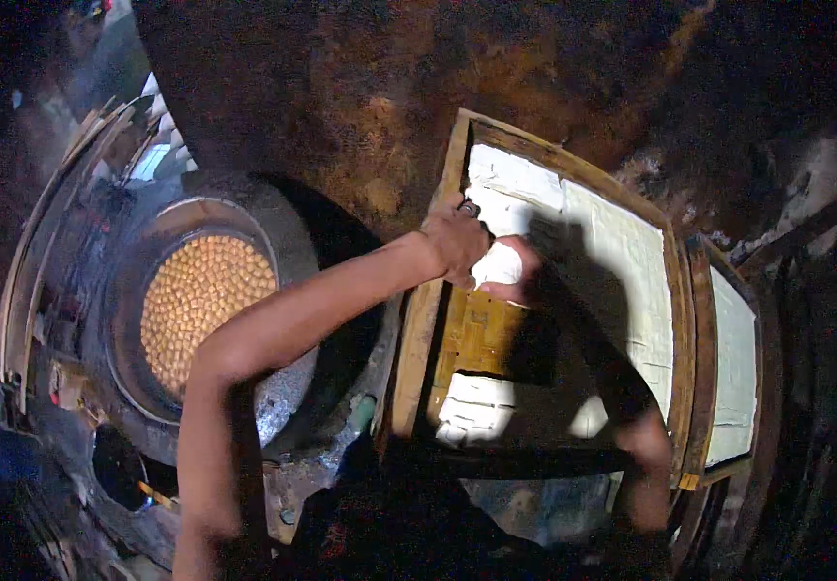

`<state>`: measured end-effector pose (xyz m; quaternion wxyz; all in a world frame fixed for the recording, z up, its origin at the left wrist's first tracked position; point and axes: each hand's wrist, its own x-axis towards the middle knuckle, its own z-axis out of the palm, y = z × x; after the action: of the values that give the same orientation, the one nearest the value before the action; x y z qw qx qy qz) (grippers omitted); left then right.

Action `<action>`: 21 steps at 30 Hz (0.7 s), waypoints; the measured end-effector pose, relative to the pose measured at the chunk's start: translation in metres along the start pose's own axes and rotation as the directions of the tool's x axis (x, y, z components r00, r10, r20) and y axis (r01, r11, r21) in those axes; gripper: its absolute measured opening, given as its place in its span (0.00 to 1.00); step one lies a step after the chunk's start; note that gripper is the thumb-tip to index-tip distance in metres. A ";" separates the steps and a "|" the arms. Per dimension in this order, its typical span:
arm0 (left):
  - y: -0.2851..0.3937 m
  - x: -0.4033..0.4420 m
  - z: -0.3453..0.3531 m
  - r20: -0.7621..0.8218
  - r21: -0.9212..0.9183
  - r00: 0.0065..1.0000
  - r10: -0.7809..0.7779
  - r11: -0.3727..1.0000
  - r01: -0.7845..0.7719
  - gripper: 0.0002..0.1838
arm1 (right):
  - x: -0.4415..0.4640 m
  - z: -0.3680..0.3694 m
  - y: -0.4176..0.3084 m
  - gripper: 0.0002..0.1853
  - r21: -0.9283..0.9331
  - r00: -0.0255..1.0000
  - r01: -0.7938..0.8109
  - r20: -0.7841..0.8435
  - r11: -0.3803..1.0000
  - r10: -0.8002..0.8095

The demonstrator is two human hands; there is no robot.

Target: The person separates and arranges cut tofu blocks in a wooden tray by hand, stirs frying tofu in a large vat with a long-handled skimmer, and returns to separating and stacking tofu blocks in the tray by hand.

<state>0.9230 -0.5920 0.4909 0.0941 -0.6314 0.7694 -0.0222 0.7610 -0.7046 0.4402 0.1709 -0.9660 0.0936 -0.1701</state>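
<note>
My left hand (457,249) is closed over the near-left part of a wooden tray (407,373). A small dark end of something (470,208) shows at the top of its fist; the rest is hidden. Right beside it, my right hand (523,269) grips a white block that looks like tofu (499,265), partly in shadow. The two hands meet at this block. Below them the tray's bare yellow-brown board (474,334) shows. Around it lie white tofu slabs (617,232) with cut lines, and several cut pieces (476,407) sit at the near corner.
To the left, a large round pan (133,324) holds many golden-brown pieces (207,305). A second wooden frame (697,387) with a white slab (731,368) stands at the right. Bent wooden strips (26,261) stand at far left. Dark ground lies beyond.
</note>
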 end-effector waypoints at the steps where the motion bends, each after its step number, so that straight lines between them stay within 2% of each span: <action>1: 0.002 -0.003 -0.005 0.057 0.008 0.998 -0.016 1.000 0.015 0.31 | 0.000 -0.003 -0.006 0.42 -0.041 1.000 0.004 0.007 0.999 -0.003; 2: 0.005 -0.003 -0.006 0.114 0.015 0.993 -0.030 0.999 0.029 0.31 | 0.001 -0.005 -0.013 0.42 -0.086 1.000 0.010 0.011 0.996 -0.009; 4: 0.007 0.004 0.006 0.052 0.027 0.997 -0.050 0.998 0.049 0.30 | 0.000 -0.013 -0.033 0.43 -0.192 0.999 0.029 0.022 0.981 -0.026; 6: 0.016 0.000 0.006 0.098 0.020 0.993 -0.068 0.998 0.066 0.33 | -0.004 -0.022 -0.045 0.44 -0.281 0.999 0.054 0.017 0.958 -0.051; 7: 0.019 0.000 0.002 0.118 0.099 0.992 -0.053 0.994 0.041 0.38 | -0.009 -0.032 -0.052 0.45 -0.315 0.998 0.064 0.011 0.947 -0.063; 8: 0.024 -0.010 -0.002 0.113 0.105 0.991 -0.075 0.992 0.063 0.38 | -0.014 -0.044 -0.059 0.45 -0.342 0.997 0.076 0.001 0.937 -0.081; 10: 0.037 -0.036 -0.015 -0.260 0.031 0.943 -0.207 0.974 0.222 0.43 | -0.033 -0.074 -0.067 0.46 -0.350 0.994 0.098 -0.018 0.932 -0.111; 12: 0.057 -0.089 -0.040 -0.596 -0.140 0.741 -0.309 0.949 0.282 0.44 | -0.067 -0.114 -0.070 0.47 -0.250 0.994 0.110 0.008 0.962 -0.111; 13: 0.067 -0.121 -0.050 -0.647 -0.233 0.678 -0.349 0.937 0.260 0.42 | -0.097 -0.132 -0.088 0.44 -0.199 0.988 0.111 -0.081 0.974 -0.129; 14: 0.079 -0.157 -0.056 -0.685 -0.327 0.611 -0.397 0.917 0.229 0.40 | -0.128 -0.158 -0.127 0.39 0.070 0.996 0.016 -0.094 0.997 -0.009; 15: 0.097 -0.197 -0.054 -0.676 -0.456 0.552 -0.488 0.866 0.205 0.33 | -0.164 -0.178 -0.149 0.35 0.159 0.995 0.032 -0.098 0.987 -0.016; 16: 0.128 -0.244 -0.053 -0.588 -0.609 0.516 -0.623 0.761 0.224 0.29 | -0.197 -0.187 -0.160 0.34 0.231 0.993 0.037 -0.119 0.972 -0.009; 17: 0.156 -0.286 -0.035 -0.463 -0.780 0.475 -0.749 0.598 0.183 0.27 | -0.230 -0.182 -0.160 0.33 0.295 0.993 0.017 -0.118 0.955 0.018; 18: 0.181 -0.333 -0.012 -0.252 -0.923 0.501 -0.828 0.362 0.135 0.27 | -0.261 -0.168 -0.157 0.32 0.354 0.994 -0.020 -0.096 0.935 0.058; 19: 0.211 -0.378 0.020 -0.050 -0.998 0.464 -0.884 0.066 0.019 0.28 | -0.288 -0.148 -0.148 0.31 0.406 0.991 -0.086 -0.060 0.910 0.120; 20: 0.245 -0.420 0.043 0.035 -0.997 0.463 -0.886 -0.064 -0.046 0.30 | -0.313 -0.120 -0.137 0.30 0.445 0.981 -0.175 0.005 0.878 0.193; 21: 0.281 -0.457 0.086 0.101 -0.940 0.457 -0.884 -0.236 -0.248 0.31 | -0.336 -0.087 -0.127 0.30 0.471 0.960 -0.275 0.088 0.838 0.266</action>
<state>0.7506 -0.0825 0.4174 -0.7181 -0.6151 0.2047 0.2530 0.4346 -0.5335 0.4635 0.4272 -0.8723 0.1823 -0.1529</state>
